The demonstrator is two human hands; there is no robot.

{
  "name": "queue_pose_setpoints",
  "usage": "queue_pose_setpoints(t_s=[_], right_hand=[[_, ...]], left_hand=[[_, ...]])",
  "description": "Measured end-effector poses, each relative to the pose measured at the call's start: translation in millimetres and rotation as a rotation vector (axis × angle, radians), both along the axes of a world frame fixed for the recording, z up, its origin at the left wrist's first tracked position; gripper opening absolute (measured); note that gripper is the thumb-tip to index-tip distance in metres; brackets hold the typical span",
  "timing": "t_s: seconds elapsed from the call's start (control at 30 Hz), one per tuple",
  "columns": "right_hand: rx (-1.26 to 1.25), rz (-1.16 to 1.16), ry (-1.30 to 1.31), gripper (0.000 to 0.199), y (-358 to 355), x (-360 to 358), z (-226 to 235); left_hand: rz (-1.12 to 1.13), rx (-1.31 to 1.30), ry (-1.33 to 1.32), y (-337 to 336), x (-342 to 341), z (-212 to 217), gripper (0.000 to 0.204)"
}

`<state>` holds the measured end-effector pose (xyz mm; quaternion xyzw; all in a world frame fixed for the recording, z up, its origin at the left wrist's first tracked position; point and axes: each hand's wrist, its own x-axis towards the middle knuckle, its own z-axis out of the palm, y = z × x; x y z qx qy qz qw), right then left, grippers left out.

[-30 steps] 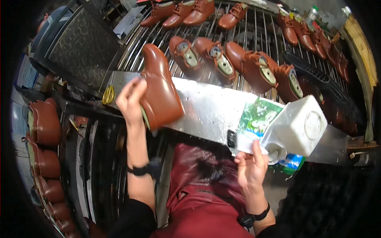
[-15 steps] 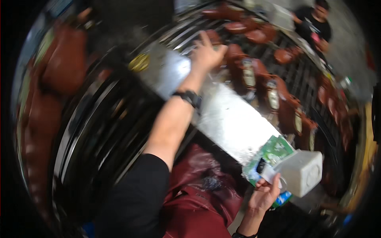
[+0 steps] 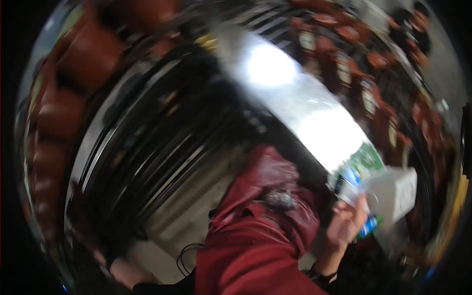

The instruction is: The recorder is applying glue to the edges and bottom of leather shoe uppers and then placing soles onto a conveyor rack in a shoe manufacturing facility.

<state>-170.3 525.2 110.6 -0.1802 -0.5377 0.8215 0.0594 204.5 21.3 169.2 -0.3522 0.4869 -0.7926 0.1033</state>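
Observation:
My right hand (image 3: 346, 223) is at the lower right, fingers bent and closed around a flat white piece (image 3: 351, 192), blurred by motion. Just beyond it stands a white box-shaped container (image 3: 396, 191), by the end of a long shiny metal plate (image 3: 319, 113). A green and white printed packet (image 3: 363, 162) lies on that end of the plate. Down at the lower left, my left hand (image 3: 100, 258) reaches away beside the dark slatted rack (image 3: 142, 162). Shadow and blur hide its fingers and anything they may touch.
Glossy reddish-brown leather-like pieces (image 3: 368, 96), several with pale strips, stand on slats beyond the plate. Larger ones (image 3: 91, 54) line the left. A yellow coil (image 3: 206, 42) lies at the plate's far end. Another person (image 3: 413, 29) is at the far right.
My left hand has drawn back from the reddish-brown pieces at the far end and swung down to the lower left. The view has shifted; my right hand stays by the white container.

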Motion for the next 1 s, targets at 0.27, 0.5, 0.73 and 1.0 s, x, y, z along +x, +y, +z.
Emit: queue_pose_setpoints(t_s=[0.27, 0.5, 0.73, 1.0], right_hand=[[-0.080, -0.120, 0.101, 0.022, 42.1, 5.0, -9.4], [0.286, -0.410, 0.199, 0.019, 99.1, 17.0, -10.9], [0.758, -0.306, 0.178, 0.014, 104.6, 9.3, -45.2], [-0.064, -0.375, -0.039, 0.024, 95.9, 8.4, -37.0]], left_hand=[[-0.944, 0.214, 0.373, -2.3, -138.7, -83.2, 0.045], [-1.434, 0.414, 0.575, 65.5, -186.6, -51.1, 0.048], [-1.207, 1.198, 0.605, 242.7, -290.4, -120.8, 0.045], [-2.862, 1.004, 1.713, 393.7, -488.2, -83.6, 0.046]])
